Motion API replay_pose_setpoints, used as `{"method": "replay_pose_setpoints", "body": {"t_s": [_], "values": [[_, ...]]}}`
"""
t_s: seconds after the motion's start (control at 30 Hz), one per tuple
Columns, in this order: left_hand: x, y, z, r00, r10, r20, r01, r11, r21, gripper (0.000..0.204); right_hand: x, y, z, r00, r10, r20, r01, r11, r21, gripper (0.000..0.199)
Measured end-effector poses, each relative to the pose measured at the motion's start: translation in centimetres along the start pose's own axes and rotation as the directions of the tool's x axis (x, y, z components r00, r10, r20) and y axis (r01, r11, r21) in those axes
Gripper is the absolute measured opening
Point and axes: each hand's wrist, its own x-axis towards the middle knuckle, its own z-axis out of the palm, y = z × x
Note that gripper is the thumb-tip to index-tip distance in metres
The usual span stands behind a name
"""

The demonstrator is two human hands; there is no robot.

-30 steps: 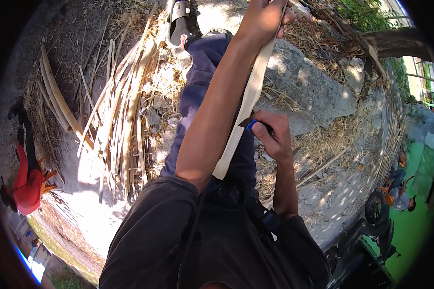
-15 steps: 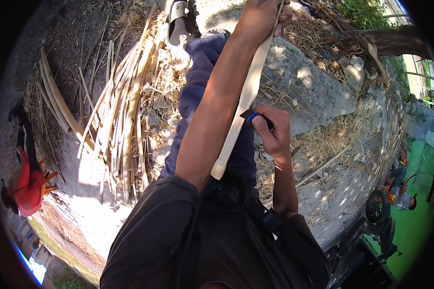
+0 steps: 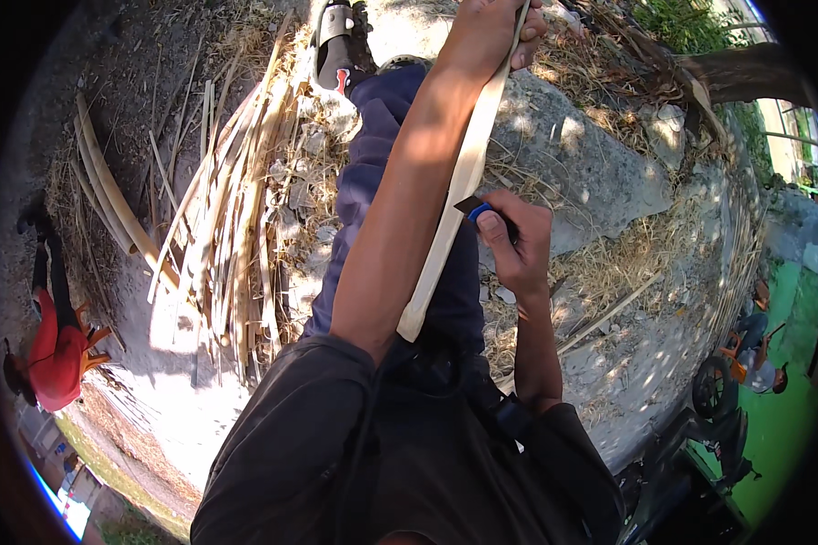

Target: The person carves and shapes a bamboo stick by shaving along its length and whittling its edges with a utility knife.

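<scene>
My left hand [image 3: 495, 32] is stretched out at the top of the view and grips the far end of a long pale bamboo strip [image 3: 454, 200]. The strip runs back along my left forearm toward my lap. My right hand [image 3: 516, 245] holds a small blade with a blue handle [image 3: 474, 209], and its edge rests against the right side of the strip about midway along. My leg in dark blue trousers [image 3: 364, 182] lies under the strip, ending in a sandalled foot [image 3: 334, 41].
A heap of split bamboo strips [image 3: 236, 218] lies on the ground to my left, with straw and shavings around. A person in red [image 3: 54, 350] sits at the far left. Other people [image 3: 759, 359] and a tree trunk [image 3: 736, 77] are at the right.
My right hand with the blade has slid a little up the strip, away from my body. My left hand keeps its hold on the far end.
</scene>
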Motion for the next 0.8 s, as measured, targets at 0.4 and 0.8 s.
{"method": "replay_pose_setpoints", "body": {"t_s": [0.4,0.8], "values": [[-0.4,0.5,0.33,0.998,0.017,-0.064,-0.01,0.994,0.109,0.035,-0.95,-0.55,0.52,0.994,-0.009,0.105,0.007,1.0,0.024,0.019],[-0.64,0.23,0.14,0.999,0.029,-0.018,-0.029,1.0,0.008,0.03,-0.63,0.04,0.6,0.999,-0.004,-0.035,0.005,1.0,0.014,0.016]]}}
